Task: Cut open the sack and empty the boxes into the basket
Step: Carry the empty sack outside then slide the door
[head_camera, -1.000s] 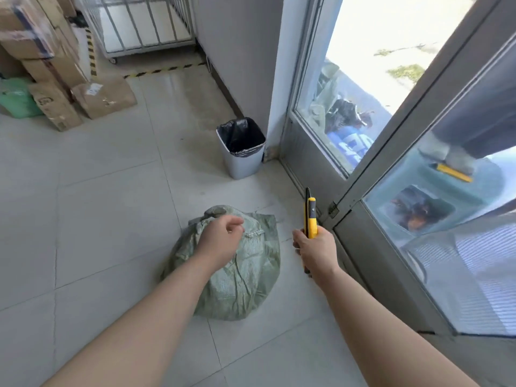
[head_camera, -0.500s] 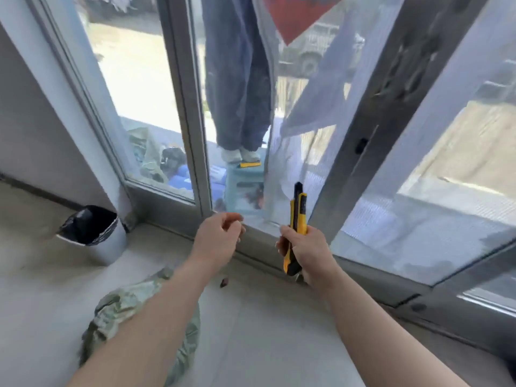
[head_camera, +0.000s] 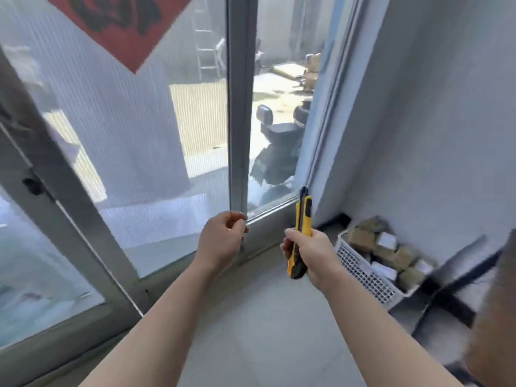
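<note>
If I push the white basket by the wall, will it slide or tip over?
Probably slides: the basket sits low and wide on smooth floor. Its perforated wall may flex. The boxes inside likely add weight.

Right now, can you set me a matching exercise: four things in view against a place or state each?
Things: 1 utility knife; 2 basket; 3 left hand; 4 red paper.
States: A on the glass, upper left; B gripped by the right hand; C by the wall, holding boxes; D fingers curled, empty.
Pairs: 1-B, 2-C, 3-D, 4-A.
</note>
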`<state>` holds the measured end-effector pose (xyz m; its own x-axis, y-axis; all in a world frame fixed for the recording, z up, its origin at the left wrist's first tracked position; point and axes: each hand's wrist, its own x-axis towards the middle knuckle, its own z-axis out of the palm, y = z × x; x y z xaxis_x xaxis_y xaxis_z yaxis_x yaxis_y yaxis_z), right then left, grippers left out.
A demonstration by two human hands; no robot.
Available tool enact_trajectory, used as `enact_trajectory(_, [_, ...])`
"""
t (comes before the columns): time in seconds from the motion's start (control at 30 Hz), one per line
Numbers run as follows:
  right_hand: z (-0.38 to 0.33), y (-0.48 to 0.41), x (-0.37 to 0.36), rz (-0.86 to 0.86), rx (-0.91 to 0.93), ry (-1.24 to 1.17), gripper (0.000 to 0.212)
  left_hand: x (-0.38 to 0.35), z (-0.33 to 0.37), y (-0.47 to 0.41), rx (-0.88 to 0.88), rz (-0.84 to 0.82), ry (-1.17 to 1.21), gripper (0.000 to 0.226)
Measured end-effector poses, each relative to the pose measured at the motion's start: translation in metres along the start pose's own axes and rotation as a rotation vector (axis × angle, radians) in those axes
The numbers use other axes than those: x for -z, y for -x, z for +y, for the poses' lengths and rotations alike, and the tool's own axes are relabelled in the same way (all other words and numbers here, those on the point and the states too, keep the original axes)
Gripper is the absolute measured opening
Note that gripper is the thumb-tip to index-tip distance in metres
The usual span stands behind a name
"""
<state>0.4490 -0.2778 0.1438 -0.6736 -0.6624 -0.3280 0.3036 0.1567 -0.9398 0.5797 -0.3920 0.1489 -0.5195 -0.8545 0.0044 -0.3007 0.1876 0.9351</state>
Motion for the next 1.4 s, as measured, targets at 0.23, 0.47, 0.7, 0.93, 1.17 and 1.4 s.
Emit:
enact_trajectory(0.23, [-0.017, -0.022, 0.202, 0.356, -0.010, -0.054, 0.012, -0.209, 0.070, -0.027, -0.061, -0.317, 0.036, 0.017])
enact_trajectory(0.47, [-0.012, -0.013, 0.360, 0.655, -0.071, -0.107, 0.015, -0.375, 0.114, -0.021, -0.071, -0.582, 0.043, 0.020])
enact_trajectory(0.7, [0.019, -0.004, 0.484, 0.963, -0.168, -0.139, 0.012, -0.503, 0.142, -0.012, -0.127, -0.841, -0.040, 0.023])
enact_trajectory(0.93, [0.060, -0.019, 0.566, 1.196, -0.326, -0.019, 0.021, -0.611, 0.149, -0.025, -0.172, -1.063, -0.183, 0.021])
enact_trajectory(1.17, [0.123, -0.052, 0.626, 1.254, -0.523, 0.099, 0.027, -0.701, 0.123, -0.030, -0.151, -1.161, -0.319, 0.023])
enact_trajectory(1.4, [0.184, -0.081, 0.659, 1.181, -0.650, 0.379, 0.034, -0.751, 0.084, -0.027, -0.080, -1.138, -0.360, 0.024])
